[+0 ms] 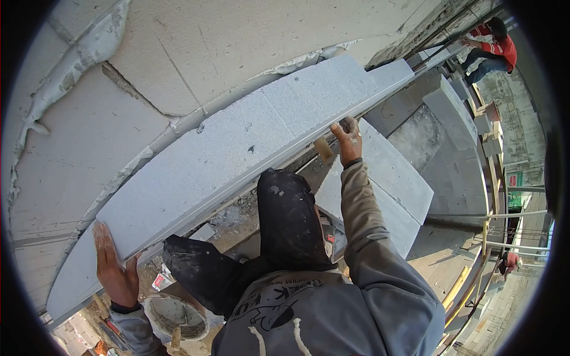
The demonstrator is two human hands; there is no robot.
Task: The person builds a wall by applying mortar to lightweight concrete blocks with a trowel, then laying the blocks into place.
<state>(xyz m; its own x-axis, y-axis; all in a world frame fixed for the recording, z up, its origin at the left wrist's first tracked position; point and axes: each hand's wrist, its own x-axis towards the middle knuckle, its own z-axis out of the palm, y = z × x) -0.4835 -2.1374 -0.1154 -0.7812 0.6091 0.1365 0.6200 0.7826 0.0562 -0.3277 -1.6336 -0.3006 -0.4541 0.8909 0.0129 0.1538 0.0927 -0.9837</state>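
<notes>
A row of pale grey concrete blocks (225, 142) lies along the wall in the head view, with a thin joint between neighbours. My left hand (117, 270) rests at the near-left block's edge, fingers stretched flat on its top and thumb apart along its front face. At the front edge, farther right, is my right hand (348, 141), its fingers curled in and the thumb against the block edge. What those fingers hold, if anything, is hidden. Just beside them shows a small tan wooden piece (323, 149). A thin line runs along the blocks' front edge.
Behind the row rises a large block wall (178, 53) with rough mortar joints. More loose blocks (386, 178) lie to my right. A mortar-stained bucket (176, 314) stands below my left side. A person in a red top (503, 50) crouches at the far right.
</notes>
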